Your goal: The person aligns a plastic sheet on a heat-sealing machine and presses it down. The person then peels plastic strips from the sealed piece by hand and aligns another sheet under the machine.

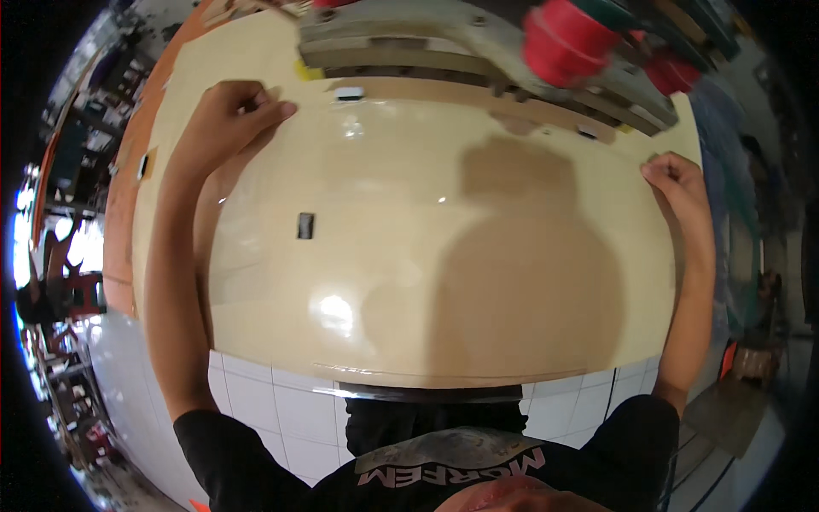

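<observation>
My left hand [232, 119] is over the far left part of a cream-coloured tabletop sheet [384, 162], fingers curled and thumb pointing right. Near the sheet's right edge, my right hand [678, 179] is closed, thumb against the curled fingers. What either hand pinches, if anything, is too thin or hidden to make out. Glossy reflections and faint straight edges suggest a clear film on the sheet, but its outline is unclear. A small black rectangle [305, 226] lies right of my left forearm. Beyond it, a small white block [348, 94] sits below the machine frame.
A heavy metal frame [409, 55] with red cylindrical parts [567, 43] spans the far side above the table. An orange-brown board [124, 230] borders the left side, with a small dark-and-white piece [142, 166] on it. Blue plastic sheeting [721, 196] hangs at the right.
</observation>
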Available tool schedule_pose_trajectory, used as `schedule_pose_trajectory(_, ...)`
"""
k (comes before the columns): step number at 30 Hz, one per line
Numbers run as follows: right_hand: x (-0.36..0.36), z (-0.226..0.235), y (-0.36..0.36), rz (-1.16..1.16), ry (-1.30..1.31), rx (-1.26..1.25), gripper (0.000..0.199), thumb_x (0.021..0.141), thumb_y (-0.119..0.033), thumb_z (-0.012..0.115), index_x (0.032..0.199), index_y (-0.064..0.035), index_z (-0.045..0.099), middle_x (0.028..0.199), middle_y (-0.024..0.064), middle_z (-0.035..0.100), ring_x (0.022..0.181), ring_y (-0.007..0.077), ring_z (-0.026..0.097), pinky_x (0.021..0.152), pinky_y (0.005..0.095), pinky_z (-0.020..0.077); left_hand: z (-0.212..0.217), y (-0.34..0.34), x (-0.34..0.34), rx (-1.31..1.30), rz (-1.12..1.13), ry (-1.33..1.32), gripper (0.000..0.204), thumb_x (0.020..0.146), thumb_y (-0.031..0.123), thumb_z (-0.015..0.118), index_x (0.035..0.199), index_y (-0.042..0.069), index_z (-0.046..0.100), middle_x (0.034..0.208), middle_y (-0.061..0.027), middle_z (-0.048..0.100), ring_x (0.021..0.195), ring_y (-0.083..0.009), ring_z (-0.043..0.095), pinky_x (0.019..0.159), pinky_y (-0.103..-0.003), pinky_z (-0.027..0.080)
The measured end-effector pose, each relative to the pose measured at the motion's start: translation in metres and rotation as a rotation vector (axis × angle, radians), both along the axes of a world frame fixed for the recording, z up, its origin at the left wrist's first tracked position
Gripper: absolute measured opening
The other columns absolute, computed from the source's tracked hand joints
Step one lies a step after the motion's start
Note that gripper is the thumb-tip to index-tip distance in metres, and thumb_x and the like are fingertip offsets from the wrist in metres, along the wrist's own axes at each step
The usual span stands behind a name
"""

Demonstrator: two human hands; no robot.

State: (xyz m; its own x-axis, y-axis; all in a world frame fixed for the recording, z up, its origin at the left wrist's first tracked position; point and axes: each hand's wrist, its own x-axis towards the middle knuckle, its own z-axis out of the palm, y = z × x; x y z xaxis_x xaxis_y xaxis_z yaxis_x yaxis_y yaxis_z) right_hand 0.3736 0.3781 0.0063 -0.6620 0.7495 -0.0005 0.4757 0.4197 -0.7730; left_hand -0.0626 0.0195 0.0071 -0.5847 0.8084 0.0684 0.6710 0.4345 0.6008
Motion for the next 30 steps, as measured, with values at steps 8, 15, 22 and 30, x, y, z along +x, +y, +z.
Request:
schedule_pose_trajectory(8,0.003,-0.003,0.004,0.013,0.052,-0.042,0.015,0.081,-0.014,0.074,0.076,-0.0033,0.064,0.064,-0.0048,0.054,0.056,0.0043,0.045,0.052,0.0212,0.0338,0.007,0.009,0.010,-0.044,0.056,-0.056,0.041,0.084,0.029,0.073,0.060,0.004,0.050,0.051,0.0019,0.046,0.048,-0.0057,0.041,0.045,-0.025,0.031)
schedule_pose_trajectory(15,0.000,-0.006,0.003,-0.012,0.074,-0.047,0.016,0.080,-0.013,0.074,0.074,-0.0042,0.063,0.060,-0.0047,0.051,0.054,0.0043,0.044,0.049,0.0221,0.0316,0.007,0.008,0.010,-0.039,0.051,-0.070,0.039,0.085,0.026,0.073,0.061,0.006,0.049,0.051,0.0023,0.046,0.045,-0.0048,0.039,0.043,-0.024,0.028)
schedule_pose_trajectory(22,0.002,-0.007,0.008,-0.028,0.032,-0.056,0.014,0.081,-0.012,0.073,0.075,-0.0036,0.063,0.063,-0.0039,0.054,0.056,0.0042,0.045,0.050,0.0225,0.0327,0.005,0.005,0.007,-0.009,0.015,-0.056,0.041,0.085,0.028,0.073,0.061,0.005,0.050,0.051,0.0026,0.045,0.045,-0.0049,0.039,0.043,-0.024,0.028)
schedule_pose_trajectory(30,-0.001,-0.010,0.005,-0.060,0.085,-0.114,0.015,0.079,-0.008,0.073,0.072,-0.0023,0.062,0.057,-0.0056,0.048,0.049,0.0030,0.039,0.045,0.0213,0.0271,0.002,0.005,0.003,-0.027,0.035,-0.090,0.042,0.084,0.029,0.074,0.060,0.005,0.050,0.052,0.0030,0.045,0.048,-0.0052,0.038,0.045,-0.025,0.029)
